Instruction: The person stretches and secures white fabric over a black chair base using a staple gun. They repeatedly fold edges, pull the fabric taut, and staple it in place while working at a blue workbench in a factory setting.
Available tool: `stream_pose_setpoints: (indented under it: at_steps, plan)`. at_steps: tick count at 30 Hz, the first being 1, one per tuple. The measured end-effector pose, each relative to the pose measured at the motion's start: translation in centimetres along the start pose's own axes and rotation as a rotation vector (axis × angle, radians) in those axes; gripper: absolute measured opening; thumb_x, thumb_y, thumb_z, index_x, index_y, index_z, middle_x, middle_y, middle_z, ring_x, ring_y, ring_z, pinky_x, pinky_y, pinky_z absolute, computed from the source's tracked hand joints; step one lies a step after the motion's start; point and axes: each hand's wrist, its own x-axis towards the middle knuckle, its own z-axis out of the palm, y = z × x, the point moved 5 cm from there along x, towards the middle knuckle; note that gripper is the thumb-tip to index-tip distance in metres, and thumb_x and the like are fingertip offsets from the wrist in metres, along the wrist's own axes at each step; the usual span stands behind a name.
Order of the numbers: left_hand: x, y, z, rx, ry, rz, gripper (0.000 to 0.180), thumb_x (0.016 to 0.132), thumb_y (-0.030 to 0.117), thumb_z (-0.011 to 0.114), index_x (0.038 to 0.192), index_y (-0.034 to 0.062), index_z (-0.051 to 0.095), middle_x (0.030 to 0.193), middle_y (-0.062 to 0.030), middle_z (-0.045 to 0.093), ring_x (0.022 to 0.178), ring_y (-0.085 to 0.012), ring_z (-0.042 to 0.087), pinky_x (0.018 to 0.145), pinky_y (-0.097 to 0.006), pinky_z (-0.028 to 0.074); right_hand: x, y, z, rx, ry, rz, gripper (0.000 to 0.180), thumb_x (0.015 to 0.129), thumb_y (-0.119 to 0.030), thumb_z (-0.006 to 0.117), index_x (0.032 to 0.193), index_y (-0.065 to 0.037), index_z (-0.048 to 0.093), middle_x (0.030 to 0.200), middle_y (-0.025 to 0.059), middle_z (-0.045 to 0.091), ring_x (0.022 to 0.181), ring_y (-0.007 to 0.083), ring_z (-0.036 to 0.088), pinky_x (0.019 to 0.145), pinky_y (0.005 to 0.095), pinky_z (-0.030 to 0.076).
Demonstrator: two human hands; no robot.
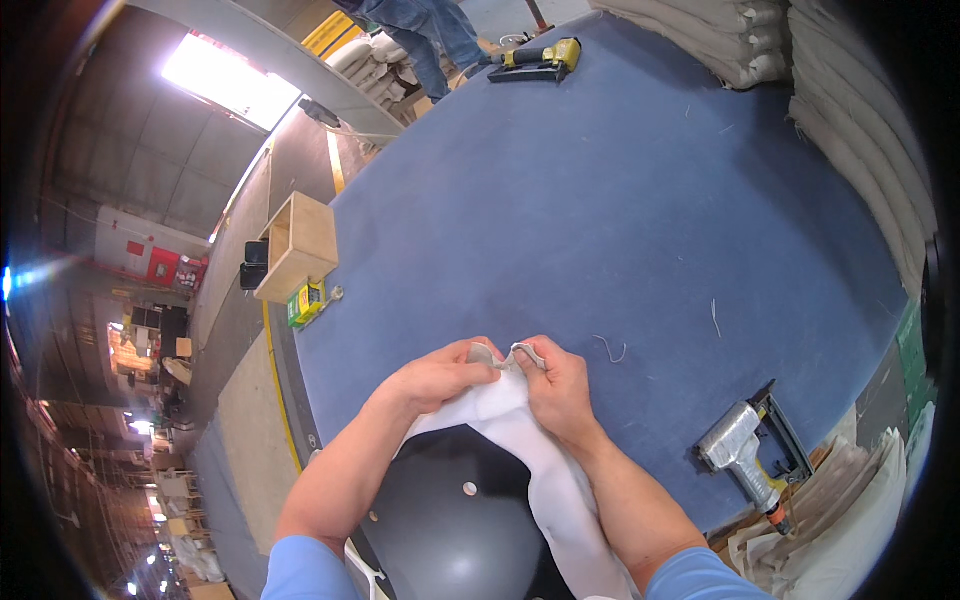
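My left hand (440, 377) pinches the upper edge of a white fabric cover (562, 490) between thumb and fingers. Close beside it, my right hand (560, 388) grips the same edge, and the cloth puckers between the two. The cover lies around the rim of a smooth, curved black panel (460, 520) with a few small holes, right in front of my body. Part of the panel runs out of the picture below. A thin white cord (365, 568) hangs at its lower left.
A blue padded table (520, 220) bears loose threads, a silver staple gun (740, 445) at right and a yellow-black one (545, 58) at the far edge. A wooden box (312, 235) and green-yellow carton (305, 305) stand left. Grey padded pieces (860, 130) border the right; a person's legs (425, 45) show beyond.
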Motion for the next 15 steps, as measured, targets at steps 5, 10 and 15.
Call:
stream_pose_setpoints:
  at_steps: [5,10,15]
  plan:
    - [-0.2,0.1,0.0,-0.011,0.003,0.020,0.025,0.098,0.015,0.069,0.121,0.0087,0.061,0.102,-0.0025,0.066,0.094,-0.0120,0.062,0.082,-0.032,0.052,-0.1,-0.3,-0.1,-0.009,0.005,-0.045,0.009,0.103,-0.006,0.064,0.102,0.000,0.071,0.080,0.0041,0.069,0.075,0.0089,0.059,0.069,0.0294,0.049]
    - [-0.7,0.3,0.2,-0.024,0.011,0.053,0.026,0.097,0.014,0.071,0.120,0.0067,0.062,0.103,-0.0027,0.067,0.096,-0.0121,0.063,0.084,-0.031,0.052,-0.1,-0.7,-0.2,-0.019,-0.002,-0.106,0.008,0.101,-0.004,0.065,0.102,0.000,0.071,0.084,0.0058,0.069,0.078,0.0105,0.061,0.072,0.0296,0.049]
    - [-1.1,0.0,0.4,0.033,0.097,0.133,0.022,0.097,0.014,0.070,0.117,0.0044,0.066,0.102,-0.0028,0.069,0.095,-0.0115,0.063,0.085,-0.031,0.052,-0.4,-0.1,-0.1,0.057,-0.004,-0.107,0.009,0.099,-0.005,0.066,0.101,0.002,0.071,0.087,0.0111,0.071,0.078,0.0200,0.066,0.071,0.0329,0.051]
